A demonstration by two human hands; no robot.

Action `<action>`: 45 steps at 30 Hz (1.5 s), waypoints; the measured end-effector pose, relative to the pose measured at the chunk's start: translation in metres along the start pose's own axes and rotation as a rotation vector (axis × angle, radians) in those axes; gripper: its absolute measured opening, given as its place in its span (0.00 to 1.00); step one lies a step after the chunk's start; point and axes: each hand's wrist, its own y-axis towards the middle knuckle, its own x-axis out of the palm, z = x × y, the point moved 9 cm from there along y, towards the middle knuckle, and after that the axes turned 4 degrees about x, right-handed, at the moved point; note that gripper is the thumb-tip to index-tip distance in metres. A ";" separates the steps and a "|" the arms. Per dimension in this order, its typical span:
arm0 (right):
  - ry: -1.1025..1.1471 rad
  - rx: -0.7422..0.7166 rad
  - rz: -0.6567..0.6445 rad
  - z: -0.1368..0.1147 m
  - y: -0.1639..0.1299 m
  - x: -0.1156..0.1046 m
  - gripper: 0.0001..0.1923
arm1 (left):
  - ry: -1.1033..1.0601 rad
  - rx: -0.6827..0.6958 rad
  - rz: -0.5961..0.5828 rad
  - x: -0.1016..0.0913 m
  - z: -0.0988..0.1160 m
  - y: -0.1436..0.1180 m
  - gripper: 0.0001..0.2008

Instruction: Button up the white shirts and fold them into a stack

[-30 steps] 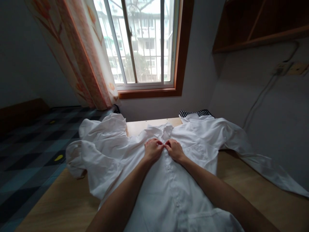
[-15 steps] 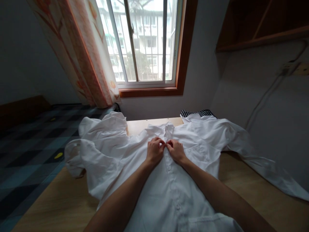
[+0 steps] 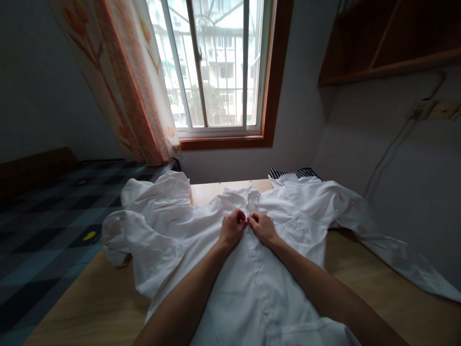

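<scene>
A white button-up shirt (image 3: 230, 288) lies spread front side up, its collar (image 3: 241, 193) toward the window and its button placket running down the middle. Just below the collar, my left hand (image 3: 232, 227) pinches the placket fabric between thumb and fingers. My right hand (image 3: 262, 226) pinches the same spot from the other side, fingertips almost touching those of the left. Whatever small part lies between the fingertips is hidden. One sleeve (image 3: 399, 254) trails off to the right; bunched white cloth (image 3: 154, 192) lies to the left.
Under the shirt is a light wooden table (image 3: 82, 307). A bed with a checked cover (image 3: 36, 250) adjoins it on the left. Black-and-white striped cloth (image 3: 295, 173) lies at the far edge. Beyond are a curtain (image 3: 133, 96), a window (image 3: 219, 72) and a wall shelf (image 3: 389, 67).
Both hands stay pinched on the placket with only slight finger movement. The whole view has shifted a little, so the scene sits slightly lower. The shirt lies as before.
</scene>
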 end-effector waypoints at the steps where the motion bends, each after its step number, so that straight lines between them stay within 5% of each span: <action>1: 0.058 -0.002 0.046 0.003 0.001 -0.003 0.13 | -0.006 -0.008 0.030 -0.004 -0.001 0.000 0.02; 6: 0.289 0.120 0.383 0.032 0.001 -0.029 0.15 | 0.053 -0.085 0.315 -0.036 -0.012 -0.003 0.03; 9: 0.180 0.117 0.269 0.034 0.004 -0.031 0.13 | 0.206 -0.076 0.227 -0.037 -0.011 -0.006 0.02; 12: -0.094 -0.006 0.099 0.026 0.004 -0.042 0.10 | 0.479 0.022 0.093 -0.052 0.000 -0.012 0.14; 17: -0.726 -0.125 0.273 0.032 -0.002 -0.117 0.26 | 0.997 0.114 0.154 -0.149 0.007 -0.025 0.28; 21: -0.919 0.049 0.196 0.067 0.007 -0.149 0.25 | 1.219 -0.032 0.082 -0.212 -0.033 -0.038 0.21; 25: -0.901 0.107 0.038 0.086 0.017 -0.142 0.12 | 1.301 -0.035 -0.155 -0.211 -0.067 -0.050 0.14; 28: -0.888 0.108 0.008 0.084 0.021 -0.140 0.11 | 1.283 -0.044 -0.121 -0.216 -0.069 -0.051 0.16; 32: -0.802 0.096 0.214 0.064 0.019 -0.169 0.12 | 1.330 -0.153 0.017 -0.244 -0.065 -0.044 0.22; 36: -0.691 0.046 0.468 0.043 0.013 -0.201 0.12 | 1.265 -0.275 -0.203 -0.243 -0.083 -0.044 0.16; 39: -0.630 -0.005 0.585 0.034 0.013 -0.215 0.12 | 1.237 -0.299 -0.035 -0.258 -0.073 -0.042 0.20; 45: -0.498 -0.009 0.738 0.026 0.025 -0.235 0.13 | 1.068 -0.416 0.354 -0.322 -0.042 -0.010 0.22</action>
